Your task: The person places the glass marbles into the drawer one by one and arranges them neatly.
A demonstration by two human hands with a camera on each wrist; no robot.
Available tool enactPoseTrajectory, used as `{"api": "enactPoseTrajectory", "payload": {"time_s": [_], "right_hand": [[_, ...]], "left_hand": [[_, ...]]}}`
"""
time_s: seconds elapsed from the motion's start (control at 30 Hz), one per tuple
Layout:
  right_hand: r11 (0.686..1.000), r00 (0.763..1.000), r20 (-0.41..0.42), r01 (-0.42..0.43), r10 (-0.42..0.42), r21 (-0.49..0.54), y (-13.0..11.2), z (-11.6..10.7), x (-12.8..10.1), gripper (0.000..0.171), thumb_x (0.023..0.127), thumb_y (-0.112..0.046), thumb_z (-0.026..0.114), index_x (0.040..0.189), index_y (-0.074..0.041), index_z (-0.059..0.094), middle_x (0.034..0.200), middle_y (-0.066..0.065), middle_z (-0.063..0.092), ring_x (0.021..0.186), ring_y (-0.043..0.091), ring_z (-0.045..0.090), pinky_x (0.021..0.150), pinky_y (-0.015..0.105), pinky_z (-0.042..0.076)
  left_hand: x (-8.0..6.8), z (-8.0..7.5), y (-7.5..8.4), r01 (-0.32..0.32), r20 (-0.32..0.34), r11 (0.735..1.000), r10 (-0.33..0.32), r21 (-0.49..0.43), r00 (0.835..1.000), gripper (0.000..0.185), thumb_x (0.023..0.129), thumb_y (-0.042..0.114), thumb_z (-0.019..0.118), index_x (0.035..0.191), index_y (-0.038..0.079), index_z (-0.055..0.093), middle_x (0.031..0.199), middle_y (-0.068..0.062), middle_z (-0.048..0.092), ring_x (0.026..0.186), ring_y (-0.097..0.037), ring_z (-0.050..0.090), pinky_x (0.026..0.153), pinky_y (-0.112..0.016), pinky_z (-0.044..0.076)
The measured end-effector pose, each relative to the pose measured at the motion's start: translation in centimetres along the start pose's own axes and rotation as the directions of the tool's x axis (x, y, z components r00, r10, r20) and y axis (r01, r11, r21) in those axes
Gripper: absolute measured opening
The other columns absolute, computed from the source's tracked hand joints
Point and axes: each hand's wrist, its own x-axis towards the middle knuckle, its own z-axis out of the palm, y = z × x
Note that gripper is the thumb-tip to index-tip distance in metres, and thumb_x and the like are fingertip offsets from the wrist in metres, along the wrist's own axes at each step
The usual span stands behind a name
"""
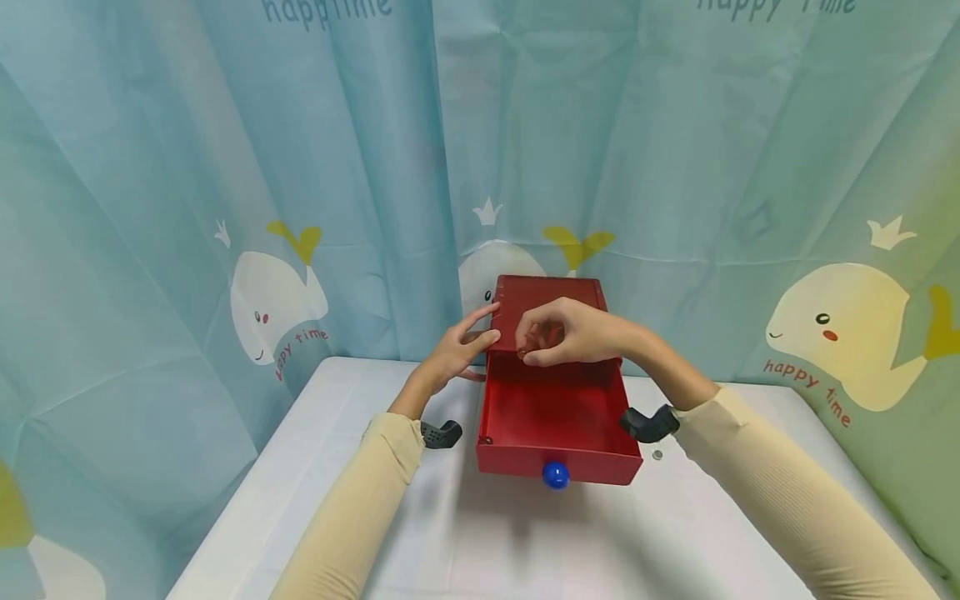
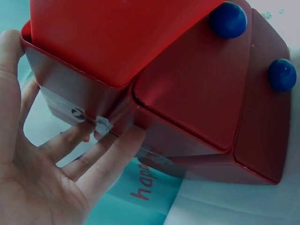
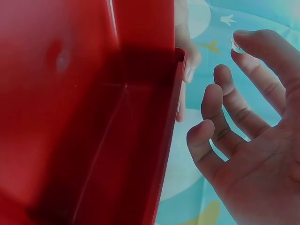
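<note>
You are working at a white table (image 1: 525,542) before a whale-print curtain (image 1: 225,208); your left hand (image 1: 457,350), fingers straight, is steadying one red plastic drawer box (image 1: 555,392) with two blue knobs (image 2: 228,19), your right hand (image 1: 577,333) is pinching something small.

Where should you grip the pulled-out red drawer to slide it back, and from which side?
Take the blue knob on the drawer's front panel, coming from the near side. It is the one part that juts out, round and free of both hands. The left hand steadies the cabinet; the right hand hovers over the drawer's back.
</note>
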Motion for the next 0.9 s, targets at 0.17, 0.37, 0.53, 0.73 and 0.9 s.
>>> {"api": "enactPoseTrajectory", "payload": {"time_s": [0.17, 0.37, 0.53, 0.73, 0.9], "right_hand": [[1.000, 1.000, 0.005, -0.006, 0.006, -0.007, 0.03, 0.03, -0.02, 0.012, 0.090, -0.018, 0.080, 0.099, -0.020, 0.072, 0.088, -0.005, 0.069, 0.081, 0.018, 0.065, 0.073, 0.037, 0.060], [1.000, 1.000, 0.011, -0.008, 0.008, -0.009, 0.24, 0.05, -0.06, 0.013, 0.090, -0.020, 0.079, 0.101, -0.019, 0.073, 0.089, -0.006, 0.070, 0.082, 0.017, 0.066, 0.075, 0.037, 0.060], [1.000, 1.000, 0.001, -0.021, 0.021, -0.009, 0.47, 0.08, -0.12, 0.023, 0.089, -0.022, 0.081, 0.109, -0.014, 0.072, 0.092, -0.005, 0.070, 0.085, 0.019, 0.066, 0.076, 0.038, 0.060], [1.000, 1.000, -0.009, -0.026, 0.026, -0.015, 0.52, 0.04, -0.23, 0.030, 0.090, -0.025, 0.080, 0.116, -0.015, 0.071, 0.093, -0.003, 0.068, 0.086, 0.019, 0.065, 0.076, 0.038, 0.060], [0.999, 1.000, -0.017, -0.024, 0.024, -0.026, 0.41, -0.07, -0.36, 0.032, 0.090, -0.024, 0.080, 0.118, -0.014, 0.071, 0.095, -0.003, 0.068, 0.088, 0.018, 0.065, 0.078, 0.037, 0.060]], "left_hand": [[-0.05, 0.01, 0.02, 0.000, 0.001, 1.000, 0.000, 0.006, 1.000, 0.060, 0.099, 0.045, 0.063, 0.155, 0.044, 0.041, 0.155, -0.013, 0.046, 0.136, -0.035, 0.051, 0.084, -0.059, 0.058], [-0.07, -0.03, 0.05, -0.001, 0.003, 1.000, 0.001, 0.003, 1.000, 0.060, 0.100, 0.043, 0.063, 0.155, 0.044, 0.041, 0.155, -0.013, 0.047, 0.136, -0.035, 0.051, 0.083, -0.058, 0.059], [-0.01, -0.03, -0.02, -0.003, 0.001, 1.000, 0.003, 0.013, 1.000, 0.059, 0.101, 0.041, 0.062, 0.156, 0.044, 0.041, 0.155, -0.013, 0.047, 0.135, -0.036, 0.052, 0.082, -0.055, 0.060], [-0.04, 0.04, 0.01, 0.002, 0.001, 1.000, -0.002, 0.013, 1.000, 0.058, 0.102, 0.039, 0.061, 0.156, 0.043, 0.040, 0.154, -0.014, 0.048, 0.134, -0.036, 0.053, 0.082, -0.056, 0.060], [-0.10, 0.05, 0.13, 0.004, -0.002, 1.000, -0.004, 0.018, 1.000, 0.060, 0.101, 0.040, 0.061, 0.156, 0.043, 0.040, 0.154, -0.013, 0.048, 0.135, -0.036, 0.052, 0.082, -0.055, 0.060]]}}
